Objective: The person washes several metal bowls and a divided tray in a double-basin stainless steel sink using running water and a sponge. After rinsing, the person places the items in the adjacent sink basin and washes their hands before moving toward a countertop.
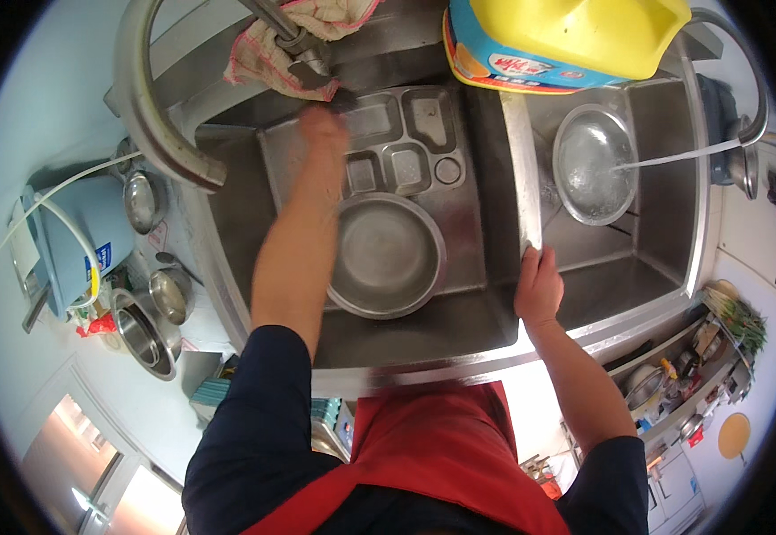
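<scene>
My left hand (324,127), blurred, reaches to the back of the left sink basin (414,334), beside a dark thing too blurred to name; its fingers are hard to make out. Under that arm, a round steel bowl (388,254) rests over the near part of a steel compartment tray (431,117). My right hand (540,287) grips the near end of the steel divider (521,174) between the two basins. In the right basin, water from a curved faucet (755,130) runs into a second steel bowl (595,167), which holds water.
A yellow detergent jug (561,40) stands behind the divider. A checked cloth (261,53) hangs around the tap fitting. A large curved spout (160,140) arches over the left corner. At left are a blue bucket (87,234) and steel bowls (144,334); at right, a cluttered shelf (668,381).
</scene>
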{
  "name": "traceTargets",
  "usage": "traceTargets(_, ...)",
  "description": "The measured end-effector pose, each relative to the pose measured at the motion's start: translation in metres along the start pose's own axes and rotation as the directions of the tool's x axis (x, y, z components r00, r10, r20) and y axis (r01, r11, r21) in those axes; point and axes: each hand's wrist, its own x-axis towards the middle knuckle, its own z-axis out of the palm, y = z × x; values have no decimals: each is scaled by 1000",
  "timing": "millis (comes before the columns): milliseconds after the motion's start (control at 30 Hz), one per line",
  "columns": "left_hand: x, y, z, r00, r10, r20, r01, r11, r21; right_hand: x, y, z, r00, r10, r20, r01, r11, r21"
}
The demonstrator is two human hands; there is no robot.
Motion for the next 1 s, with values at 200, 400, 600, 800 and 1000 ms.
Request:
traceTargets(200,-47,-97,147,937,-208,280,246,963,-109,-1,6,1,1000,-19,9,19,999,-34)
traceTargets(400,48,-16,-56,950,268,161,-306,682,664,-3,2,-1,1000,6,13,-7,999,36)
traceTargets(600,109,49,-167,993,79,-86,-49,951,306,-2,-3,-6,999,-29,40,28,999,36)
traceTargets(800,94,-79,-25,916,399,-41,-396,884,-248,-2,-1,-1,1000,-15,-3,15,999,33)
traceTargets(1000,39,-124,71,850,516,-102,-505,745,-436,-2,2,0,1000,-25,16,25,1000,-18)
